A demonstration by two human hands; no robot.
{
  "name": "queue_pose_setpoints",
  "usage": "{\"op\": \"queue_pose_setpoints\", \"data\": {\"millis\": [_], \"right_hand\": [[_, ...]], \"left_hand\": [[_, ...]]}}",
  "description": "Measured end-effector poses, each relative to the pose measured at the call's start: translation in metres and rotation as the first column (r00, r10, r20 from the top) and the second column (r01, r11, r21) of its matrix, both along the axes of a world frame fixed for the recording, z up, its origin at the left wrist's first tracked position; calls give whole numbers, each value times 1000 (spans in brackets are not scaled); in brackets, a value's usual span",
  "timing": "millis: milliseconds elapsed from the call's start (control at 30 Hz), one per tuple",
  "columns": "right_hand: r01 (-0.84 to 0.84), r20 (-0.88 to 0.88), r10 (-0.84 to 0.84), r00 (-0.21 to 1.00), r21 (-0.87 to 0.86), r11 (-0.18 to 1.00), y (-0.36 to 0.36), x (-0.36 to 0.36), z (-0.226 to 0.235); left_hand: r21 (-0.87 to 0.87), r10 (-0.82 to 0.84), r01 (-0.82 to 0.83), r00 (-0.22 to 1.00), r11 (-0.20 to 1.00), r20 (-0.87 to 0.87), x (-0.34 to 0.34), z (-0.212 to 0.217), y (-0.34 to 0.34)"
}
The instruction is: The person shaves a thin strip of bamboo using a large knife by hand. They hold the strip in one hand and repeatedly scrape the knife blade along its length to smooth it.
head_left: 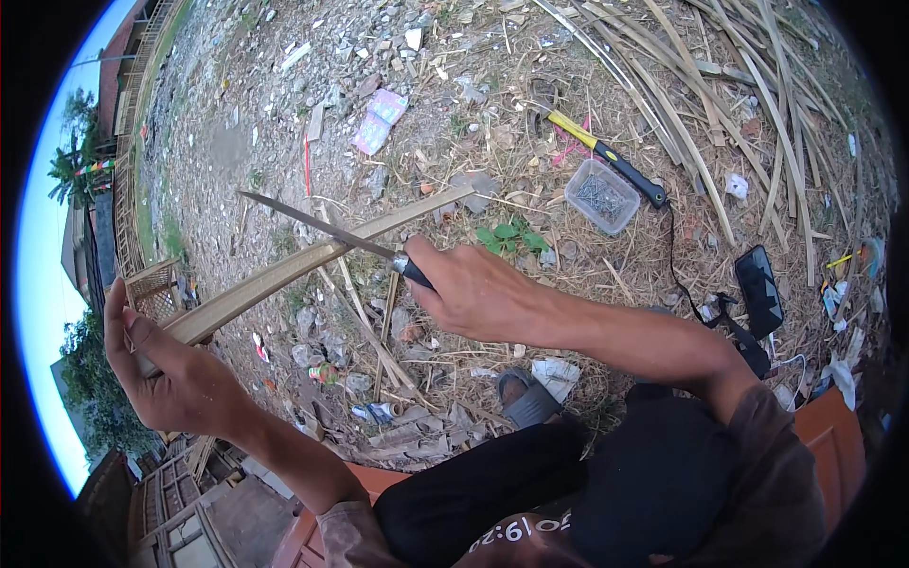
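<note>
My left hand [185,383] grips the near-left end of a bamboo strip [260,289], thumb on one side and fingers behind it. The strip slants up to the right across the middle of the view, its far end over the ground. In my right hand [483,293] is a knife [308,221] with a dark handle and a long narrow blade. The blade points up to the left and crosses over the strip at an angle. It seems to touch the strip where they cross. My right fingers are wrapped round the handle, partly hiding it.
A clear plastic box of nails [606,197] sits right of centre, beside a yellow-and-black hammer [606,154]. Long bamboo strips [705,85] lie piled at upper right. A black phone [759,292] rests farther right. A grey sandal [533,405] is on my foot below.
</note>
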State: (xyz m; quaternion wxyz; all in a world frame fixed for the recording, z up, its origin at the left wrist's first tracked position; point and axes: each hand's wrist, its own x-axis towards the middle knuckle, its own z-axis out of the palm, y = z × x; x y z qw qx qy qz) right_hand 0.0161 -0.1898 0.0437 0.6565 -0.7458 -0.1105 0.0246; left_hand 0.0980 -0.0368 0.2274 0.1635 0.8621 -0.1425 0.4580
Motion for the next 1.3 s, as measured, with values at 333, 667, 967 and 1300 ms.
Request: {"op": "queue_pose_setpoints", "data": {"millis": [333,667,967,1300], "right_hand": [[-6,-163,-5,987,-64,998,-10,6,-28],[47,-262,-102,960,-209,977,-16,-13,-86],[54,-314,-159,936,-319,946,-33,-20,-123],[-3,-387,-140,911,-344,939,-40,-19,-116]], "left_hand": [[-11,34,-34,999,999,21,-2,-2,-10],[-51,70,-72,997,996,-40,5,-9,-1],[-91,103,-116,986,989,-134,7,-3,5],[-28,39,-40,998,999,-39,10,-2,14]]}}
